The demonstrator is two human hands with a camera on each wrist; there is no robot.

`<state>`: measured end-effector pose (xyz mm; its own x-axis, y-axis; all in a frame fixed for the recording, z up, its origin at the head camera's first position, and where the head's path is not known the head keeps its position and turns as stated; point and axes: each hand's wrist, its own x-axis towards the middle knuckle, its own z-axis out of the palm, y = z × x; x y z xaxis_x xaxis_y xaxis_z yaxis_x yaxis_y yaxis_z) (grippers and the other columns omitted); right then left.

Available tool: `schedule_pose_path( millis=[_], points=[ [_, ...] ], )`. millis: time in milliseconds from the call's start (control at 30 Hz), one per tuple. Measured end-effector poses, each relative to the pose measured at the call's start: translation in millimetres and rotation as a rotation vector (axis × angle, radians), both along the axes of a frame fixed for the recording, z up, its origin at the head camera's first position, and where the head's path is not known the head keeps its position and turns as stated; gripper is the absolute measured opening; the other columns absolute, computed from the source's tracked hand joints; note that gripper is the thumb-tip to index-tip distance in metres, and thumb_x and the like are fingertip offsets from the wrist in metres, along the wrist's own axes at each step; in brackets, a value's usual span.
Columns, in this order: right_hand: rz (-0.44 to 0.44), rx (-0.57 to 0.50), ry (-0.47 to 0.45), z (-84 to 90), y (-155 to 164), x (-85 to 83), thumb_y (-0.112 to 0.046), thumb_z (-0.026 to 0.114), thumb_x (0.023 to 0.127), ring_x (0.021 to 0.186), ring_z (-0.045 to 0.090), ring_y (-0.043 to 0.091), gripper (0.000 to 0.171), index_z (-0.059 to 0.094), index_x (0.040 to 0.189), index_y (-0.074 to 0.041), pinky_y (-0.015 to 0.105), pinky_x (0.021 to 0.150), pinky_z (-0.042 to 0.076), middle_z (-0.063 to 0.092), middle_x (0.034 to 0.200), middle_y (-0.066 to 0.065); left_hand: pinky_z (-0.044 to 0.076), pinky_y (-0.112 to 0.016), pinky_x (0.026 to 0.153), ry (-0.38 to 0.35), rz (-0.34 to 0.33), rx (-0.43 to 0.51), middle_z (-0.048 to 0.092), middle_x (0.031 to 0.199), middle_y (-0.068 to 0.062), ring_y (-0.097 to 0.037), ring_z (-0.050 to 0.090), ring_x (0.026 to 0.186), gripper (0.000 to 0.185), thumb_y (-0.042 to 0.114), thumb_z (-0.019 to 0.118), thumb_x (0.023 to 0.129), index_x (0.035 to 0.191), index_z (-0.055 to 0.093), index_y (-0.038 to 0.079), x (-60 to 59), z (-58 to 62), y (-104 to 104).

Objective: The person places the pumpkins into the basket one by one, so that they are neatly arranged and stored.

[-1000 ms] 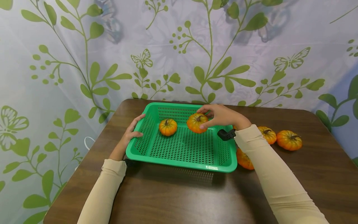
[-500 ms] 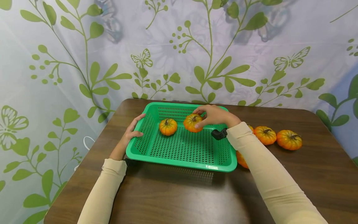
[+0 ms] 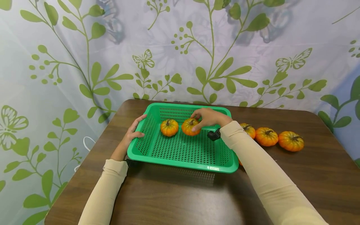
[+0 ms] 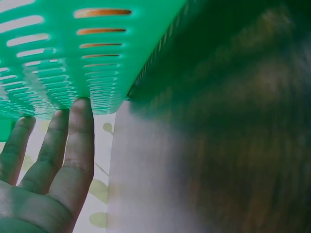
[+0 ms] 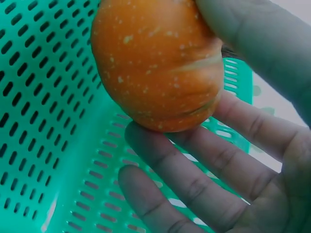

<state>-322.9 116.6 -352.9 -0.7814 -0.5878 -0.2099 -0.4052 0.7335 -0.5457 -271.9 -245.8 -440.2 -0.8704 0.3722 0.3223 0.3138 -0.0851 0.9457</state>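
Observation:
My right hand (image 3: 206, 117) pinches a small orange pumpkin (image 3: 189, 128) between thumb and fingers, low inside the green plastic basket (image 3: 180, 165). In the right wrist view the thumb presses one side of this pumpkin (image 5: 155, 68), with fingers along the other side. Whether it touches the basket floor, I cannot tell. Just left of it sits another small pumpkin (image 3: 169, 127) on the basket floor. My left hand (image 3: 131, 132) holds the basket's left side, thumb over the rim. Its straight fingers (image 4: 80, 141) touch the outer wall in the left wrist view.
Right of the basket, several more pumpkins lie on the brown table (image 3: 180, 200), among them one pumpkin (image 3: 266, 136) and a larger-looking pumpkin (image 3: 291, 141) farther right. My right sleeve partly covers others. A leaf-patterned cloth (image 3: 180, 62) hangs behind the table.
My right hand has moved left and slightly lower with its pumpkin, closer to the one in the basket. More of the pumpkins behind the right forearm now show. The left hand stays put.

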Motion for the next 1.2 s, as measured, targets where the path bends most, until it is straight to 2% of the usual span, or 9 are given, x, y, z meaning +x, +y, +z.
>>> schedule_pose_path(
  millis=[233, 433, 700, 867, 1033, 1200],
  points=[
    [-0.009, 0.055, -0.02, -7.5, -8.9, -3.9, -0.034, 0.081, 0.082, 0.127, 0.05, 0.038, 0.066, 0.057, 0.137, -0.009, 0.051, 0.101, 0.044, 0.055, 0.137, 0.021, 0.05, -0.027, 0.084, -0.048, -0.017, 0.023, 0.028, 0.152, -0.016, -0.02, 0.051, 0.114, 0.079, -0.005, 0.047, 0.079, 0.155, 0.031, 0.01, 2.0, 0.4, -0.3],
    [-0.003, 0.099, 0.009, -14.2, -12.5, -4.9, -0.036, 0.081, 0.082, 0.126, 0.051, 0.037, 0.064, 0.059, 0.135, -0.008, 0.051, 0.102, 0.043, 0.056, 0.136, 0.02, 0.049, -0.026, 0.085, -0.027, -0.03, 0.024, 0.021, 0.155, -0.019, -0.022, 0.048, 0.116, 0.08, -0.006, 0.046, 0.079, 0.156, 0.026, 0.004, 1.3, 0.8, -0.5],
    [-0.002, 0.103, 0.032, -17.2, -16.3, -2.7, -0.037, 0.08, 0.082, 0.124, 0.053, 0.036, 0.065, 0.058, 0.137, -0.009, 0.05, 0.101, 0.045, 0.057, 0.134, 0.02, 0.049, -0.026, 0.086, -0.034, -0.016, 0.0, 0.023, 0.155, -0.018, -0.024, 0.047, 0.117, 0.079, -0.005, 0.047, 0.081, 0.156, 0.026, 0.005, 2.4, 0.4, -1.1],
    [-0.01, 0.1, 0.028, -19.4, -17.8, -2.7, -0.036, 0.079, 0.083, 0.125, 0.053, 0.034, 0.067, 0.056, 0.14, -0.011, 0.049, 0.1, 0.045, 0.057, 0.135, 0.019, 0.049, -0.027, 0.086, -0.038, -0.031, 0.014, 0.023, 0.154, -0.019, -0.024, 0.047, 0.118, 0.079, -0.005, 0.047, 0.081, 0.156, 0.026, 0.007, 2.5, 0.2, -0.7],
    [-0.018, 0.106, 0.021, -20.7, -18.5, -3.9, -0.036, 0.077, 0.086, 0.124, 0.054, 0.034, 0.067, 0.053, 0.144, -0.013, 0.049, 0.1, 0.046, 0.056, 0.137, 0.018, 0.048, -0.026, 0.086, -0.019, -0.025, 0.01, 0.02, 0.157, -0.019, -0.023, 0.047, 0.118, 0.079, -0.006, 0.046, 0.081, 0.156, 0.026, 0.005, 1.4, 0.7, -0.5],
    [-0.012, 0.121, 0.007, -22.1, -17.3, -5.2, -0.036, 0.074, 0.089, 0.121, 0.054, 0.033, 0.069, 0.048, 0.148, -0.014, 0.054, 0.108, 0.036, 0.057, 0.134, 0.018, 0.048, -0.026, 0.087, -0.039, -0.006, -0.009, 0.018, 0.159, -0.018, -0.025, 0.046, 0.119, 0.081, -0.005, 0.046, 0.079, 0.157, 0.026, 0.006, 2.2, 1.4, -0.5]
  ],
)
